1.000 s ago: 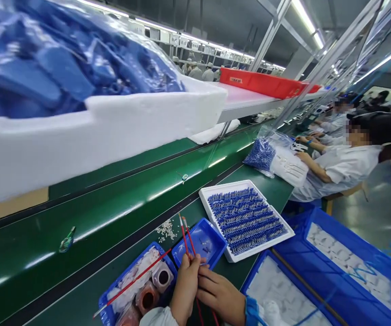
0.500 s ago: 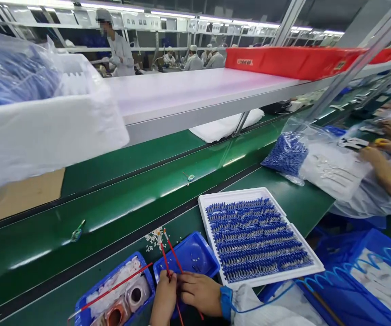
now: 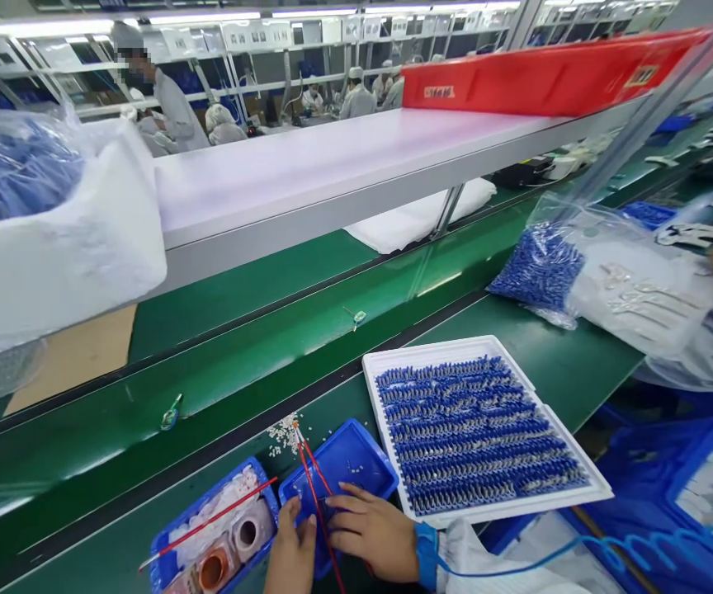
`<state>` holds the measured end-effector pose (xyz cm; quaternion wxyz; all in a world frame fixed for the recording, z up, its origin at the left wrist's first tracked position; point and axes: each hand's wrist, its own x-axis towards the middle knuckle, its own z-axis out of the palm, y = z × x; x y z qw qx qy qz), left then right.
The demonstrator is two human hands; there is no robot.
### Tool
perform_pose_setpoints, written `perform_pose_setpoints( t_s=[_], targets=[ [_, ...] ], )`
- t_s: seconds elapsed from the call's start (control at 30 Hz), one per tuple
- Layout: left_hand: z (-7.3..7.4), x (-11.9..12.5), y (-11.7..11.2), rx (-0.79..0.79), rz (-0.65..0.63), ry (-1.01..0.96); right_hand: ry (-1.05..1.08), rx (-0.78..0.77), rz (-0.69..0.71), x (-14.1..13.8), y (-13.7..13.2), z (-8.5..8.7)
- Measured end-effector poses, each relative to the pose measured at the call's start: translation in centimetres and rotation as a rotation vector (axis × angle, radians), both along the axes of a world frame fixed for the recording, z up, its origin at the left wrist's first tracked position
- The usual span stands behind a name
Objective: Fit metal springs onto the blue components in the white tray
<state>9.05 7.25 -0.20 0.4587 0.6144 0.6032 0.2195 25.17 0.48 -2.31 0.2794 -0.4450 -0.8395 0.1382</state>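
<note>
Two thin red-handled brushes (image 3: 312, 474) lean across a shallow blue tray (image 3: 365, 450), their orange tips close together at a scatter of small white pieces (image 3: 283, 435). My left hand (image 3: 291, 549) is open beside the brushes, thumb and fingers apart. Over the tray's near side, my right hand (image 3: 378, 532) has its fingers spread, fingertips at the brushes; one handle passes under it. A blue wristband (image 3: 427, 554) circles my right wrist. To the left, a blue bin (image 3: 162, 540) holds white material and two open-mouthed containers, with another thin red stick (image 3: 208, 521) lying across it.
A white foam tray (image 3: 486, 513) of blue-and-grey parts in rows stands at right. Behind run a green channel (image 3: 257, 371) with small circuit boards and a white shelf (image 3: 282, 177) with a red bin (image 3: 517, 82). A bag of blue pieces (image 3: 539, 264) lies far right, near a co-worker's hand.
My left hand has let go of the brushes and its fingers have parted. My right fingers have spread. The brush tips have come together. The view has shifted slightly.
</note>
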Motion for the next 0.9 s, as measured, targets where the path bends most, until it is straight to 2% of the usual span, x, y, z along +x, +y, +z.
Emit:
perform_pose_setpoints(
  t_s=[0.07,0.17,0.27,0.33,0.4,0.5,0.63,0.7,0.83,0.9],
  targets=[
    [2.5,0.5,-1.1,0.104,-0.085,-0.087,0.35,0.023,-0.17,-0.6,0.1,2.3],
    [6.7,2.3,-3.1,0.231,-0.254,-0.23,0.878,0.088,-0.519,-1.1,1.6,5.8],
    [10.3,4.3,-5.2,0.33,-0.41,-0.355,1.072,0.148,-0.786,-0.4,4.1,9.1],
    [12.4,5.0,-6.1,0.373,-0.493,-0.412,1.175,0.175,-0.87,0.5,5.3,11.6],
    [14.3,5.3,-6.8,0.391,-0.559,-0.442,1.23,0.186,-0.893,1.3,5.5,14.3],
    [16.9,4.7,-7.4,0.38,-0.628,-0.439,1.237,0.175,-0.883,1.2,4.3,17.2],
    [19.8,3.1,-7.2,0.316,-0.782,-0.426,1.125,0.144,-0.873,-0.8,1.5,18.7],
    [20.8,2.3,-6.6,0.312,-0.82,-0.451,1.012,0.16,-0.851,-2.2,-0.6,19.6],
    [23.3,1.8,-5.2,0.422,-0.731,-0.596,0.722,0.261,-0.744,-5.9,-6.3,22.6],
    [25.5,2.6,-4.7,0.501,-0.624,-0.69,0.585,0.321,-0.721,-7.5,-8.8,23.2]
  ],
)
